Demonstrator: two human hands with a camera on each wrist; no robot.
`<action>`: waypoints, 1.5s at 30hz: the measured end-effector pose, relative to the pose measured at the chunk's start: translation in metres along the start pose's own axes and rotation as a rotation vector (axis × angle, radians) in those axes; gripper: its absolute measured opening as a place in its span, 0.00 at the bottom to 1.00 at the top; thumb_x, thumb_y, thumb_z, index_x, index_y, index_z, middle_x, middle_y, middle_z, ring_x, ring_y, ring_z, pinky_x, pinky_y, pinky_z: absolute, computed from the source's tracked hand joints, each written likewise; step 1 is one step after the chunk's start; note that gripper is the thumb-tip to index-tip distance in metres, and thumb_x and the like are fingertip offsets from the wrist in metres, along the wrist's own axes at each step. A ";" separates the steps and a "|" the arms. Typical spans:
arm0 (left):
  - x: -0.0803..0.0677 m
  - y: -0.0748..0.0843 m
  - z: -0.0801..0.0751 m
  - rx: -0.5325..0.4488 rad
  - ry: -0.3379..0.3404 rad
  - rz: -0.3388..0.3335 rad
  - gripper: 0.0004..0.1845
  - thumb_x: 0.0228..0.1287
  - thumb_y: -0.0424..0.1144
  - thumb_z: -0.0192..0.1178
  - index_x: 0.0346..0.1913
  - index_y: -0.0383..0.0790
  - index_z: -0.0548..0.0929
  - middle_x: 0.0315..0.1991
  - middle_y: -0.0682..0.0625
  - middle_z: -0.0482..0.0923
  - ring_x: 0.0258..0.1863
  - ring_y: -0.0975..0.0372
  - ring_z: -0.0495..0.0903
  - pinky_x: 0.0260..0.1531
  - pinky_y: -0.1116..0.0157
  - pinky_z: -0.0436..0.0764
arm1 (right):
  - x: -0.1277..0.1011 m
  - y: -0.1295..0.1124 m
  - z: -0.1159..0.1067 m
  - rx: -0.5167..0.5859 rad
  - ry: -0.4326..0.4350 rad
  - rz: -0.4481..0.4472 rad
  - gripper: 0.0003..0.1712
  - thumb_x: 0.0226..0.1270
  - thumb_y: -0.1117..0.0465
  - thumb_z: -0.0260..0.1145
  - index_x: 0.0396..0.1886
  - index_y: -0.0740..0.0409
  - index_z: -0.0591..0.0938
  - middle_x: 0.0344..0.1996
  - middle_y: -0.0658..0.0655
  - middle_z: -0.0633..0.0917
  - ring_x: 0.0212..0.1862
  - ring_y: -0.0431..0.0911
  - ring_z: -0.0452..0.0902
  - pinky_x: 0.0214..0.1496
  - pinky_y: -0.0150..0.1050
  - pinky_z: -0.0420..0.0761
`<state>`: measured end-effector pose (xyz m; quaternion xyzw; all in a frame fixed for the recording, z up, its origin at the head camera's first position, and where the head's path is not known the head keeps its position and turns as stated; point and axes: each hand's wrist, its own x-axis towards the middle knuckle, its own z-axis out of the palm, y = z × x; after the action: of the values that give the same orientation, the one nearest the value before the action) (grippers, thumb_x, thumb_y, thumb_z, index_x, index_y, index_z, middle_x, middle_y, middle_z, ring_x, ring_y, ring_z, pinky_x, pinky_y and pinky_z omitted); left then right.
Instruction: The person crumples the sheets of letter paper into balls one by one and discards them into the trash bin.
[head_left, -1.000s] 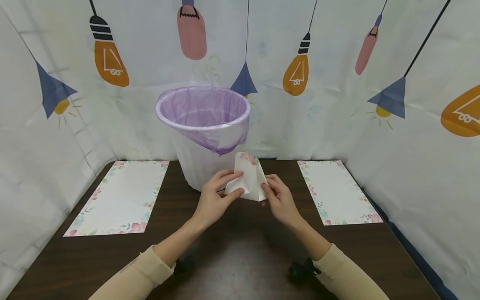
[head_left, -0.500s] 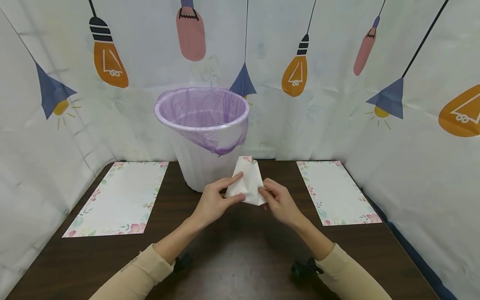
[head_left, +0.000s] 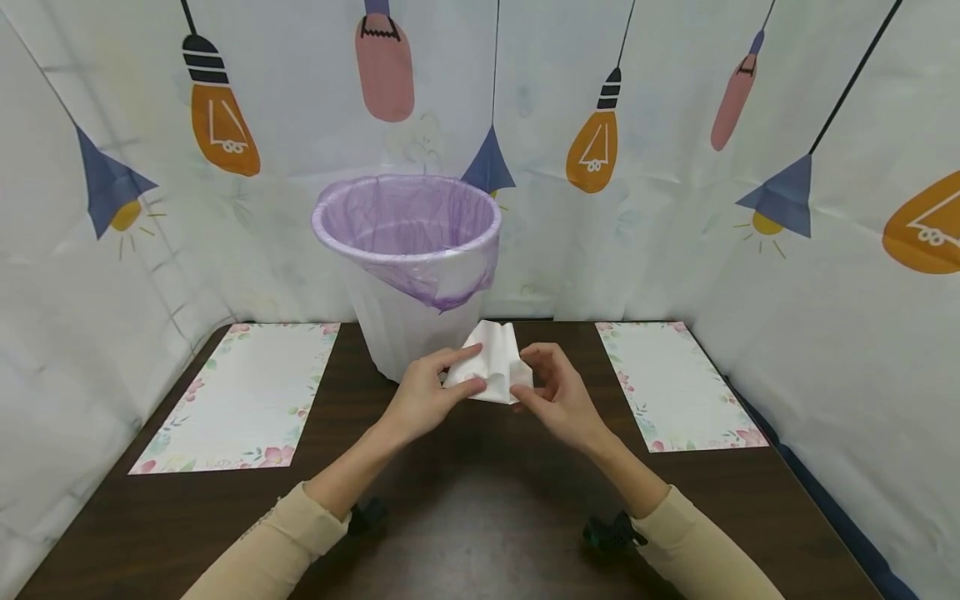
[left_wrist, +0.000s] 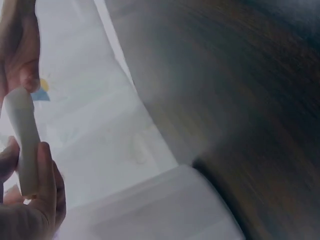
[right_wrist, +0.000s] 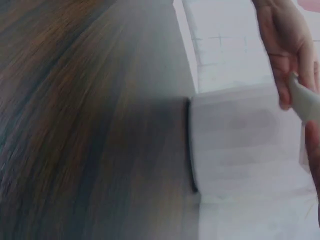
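Holding a folded white paper (head_left: 491,362) above the dark wooden table (head_left: 465,517), we pinch it from both sides: our left hand (head_left: 423,396) grips its left edge between thumb and fingers, and our right hand (head_left: 558,398) curls its fingers round the right edge. The paper hangs just in front of the white waste bin (head_left: 397,325) with its purple liner (head_left: 408,225), below the rim. We judge that the main risk is the buckled sheet creasing unevenly or tearing if the two hands pull or press against each other. A loose pinch could let it slip onto the table, short of the bin. The liner sags over the near rim, so a careless lift may snag it. Two floral sheets (head_left: 240,396) (head_left: 671,383) lie well apart on either side.
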<state>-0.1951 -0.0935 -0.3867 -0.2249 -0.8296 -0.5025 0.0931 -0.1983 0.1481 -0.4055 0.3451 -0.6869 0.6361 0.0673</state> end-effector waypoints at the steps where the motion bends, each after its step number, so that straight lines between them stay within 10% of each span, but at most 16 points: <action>1: 0.000 0.001 0.000 0.020 0.002 0.010 0.28 0.62 0.42 0.75 0.65 0.42 0.84 0.48 0.51 0.86 0.39 0.59 0.77 0.36 0.63 0.79 | 0.000 0.000 0.000 0.009 -0.012 -0.011 0.34 0.62 0.82 0.69 0.65 0.67 0.67 0.59 0.68 0.75 0.49 0.55 0.82 0.37 0.50 0.88; 6: 0.001 0.005 -0.002 0.073 -0.015 0.053 0.23 0.65 0.40 0.73 0.61 0.39 0.85 0.43 0.52 0.85 0.35 0.60 0.74 0.32 0.64 0.75 | 0.000 0.004 -0.003 -0.008 -0.083 -0.070 0.47 0.52 0.84 0.75 0.71 0.66 0.67 0.76 0.63 0.58 0.67 0.62 0.70 0.43 0.47 0.88; 11: 0.001 0.005 -0.002 0.059 -0.038 0.063 0.19 0.67 0.39 0.71 0.59 0.37 0.87 0.43 0.54 0.84 0.36 0.60 0.75 0.32 0.65 0.76 | 0.001 0.008 -0.004 0.026 -0.094 -0.049 0.45 0.53 0.83 0.75 0.70 0.67 0.69 0.77 0.63 0.61 0.72 0.60 0.65 0.42 0.49 0.87; 18: 0.001 0.003 -0.001 0.016 -0.047 0.066 0.14 0.68 0.38 0.70 0.54 0.37 0.89 0.39 0.55 0.82 0.35 0.59 0.75 0.34 0.64 0.76 | 0.004 0.011 -0.007 -0.033 -0.075 -0.041 0.42 0.54 0.80 0.77 0.69 0.64 0.73 0.61 0.63 0.79 0.46 0.51 0.79 0.43 0.43 0.87; 34: 0.002 -0.005 0.007 -0.027 -0.052 0.074 0.10 0.68 0.39 0.70 0.50 0.41 0.88 0.44 0.54 0.84 0.38 0.59 0.78 0.36 0.64 0.78 | 0.006 0.024 0.000 0.056 0.028 -0.120 0.17 0.59 0.84 0.69 0.45 0.72 0.76 0.45 0.54 0.81 0.42 0.44 0.79 0.41 0.34 0.85; 45: 0.001 0.001 0.014 0.155 0.332 0.071 0.25 0.51 0.47 0.83 0.39 0.39 0.77 0.34 0.49 0.75 0.30 0.59 0.75 0.28 0.64 0.77 | 0.009 0.020 0.009 0.037 0.150 -0.187 0.16 0.54 0.90 0.67 0.38 0.73 0.77 0.41 0.56 0.83 0.43 0.43 0.81 0.41 0.32 0.84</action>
<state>-0.1947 -0.0808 -0.3922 -0.1602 -0.8306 -0.4636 0.2636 -0.2126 0.1351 -0.4189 0.3603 -0.6328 0.6636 0.1712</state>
